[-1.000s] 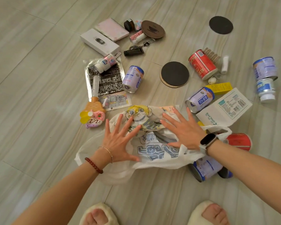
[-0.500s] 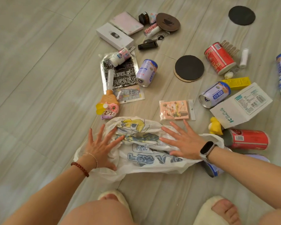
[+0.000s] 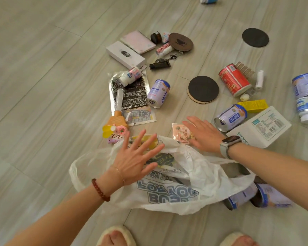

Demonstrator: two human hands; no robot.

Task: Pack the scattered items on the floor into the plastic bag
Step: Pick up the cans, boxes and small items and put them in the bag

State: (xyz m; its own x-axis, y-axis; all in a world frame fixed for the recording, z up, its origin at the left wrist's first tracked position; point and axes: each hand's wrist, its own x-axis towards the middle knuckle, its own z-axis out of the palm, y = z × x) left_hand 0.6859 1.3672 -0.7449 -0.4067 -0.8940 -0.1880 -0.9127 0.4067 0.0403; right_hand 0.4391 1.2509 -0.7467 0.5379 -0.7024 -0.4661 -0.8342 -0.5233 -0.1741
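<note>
— So, nearest you at the bottom edge of the frame, what do you have?

— Your two slippers [image 3: 114,236], toes showing, and just above them the white plastic bag [image 3: 194,171] lying crumpled on the wood-look floor [image 3: 43,86] in the lower centre, blue lettering facing up.

— And your hands?

— Your left hand [image 3: 137,157] is spread flat, fingers splayed, over the bag's upper left part, gripping nothing. Your right hand [image 3: 203,134], with a watch [image 3: 228,142] on the wrist, is also flat and released, lying over a small pink card packet [image 3: 179,133] just above the bag; whether the palm presses on it, you cannot tell.

— What sits around the bag?

— Lower right, two blue-and-white cans [image 3: 256,196] lie partly under the bag's edge. Left of centre, an ice-cream-shaped toy [image 3: 116,126] touches the bag's top corner. Right of your right hand a lavender can [image 3: 229,119] lies on its side against a white box [image 3: 261,126].

— Farther up?

— A silver foil pouch [image 3: 130,93] with a small bottle [image 3: 130,78] on it, another lavender can [image 3: 157,93], a black round coaster [image 3: 203,88] and a red can [image 3: 234,79]. Beyond those, in the upper centre, a white carton [image 3: 124,54], a pink notebook [image 3: 138,41] and a brown disc [image 3: 180,41].
</note>
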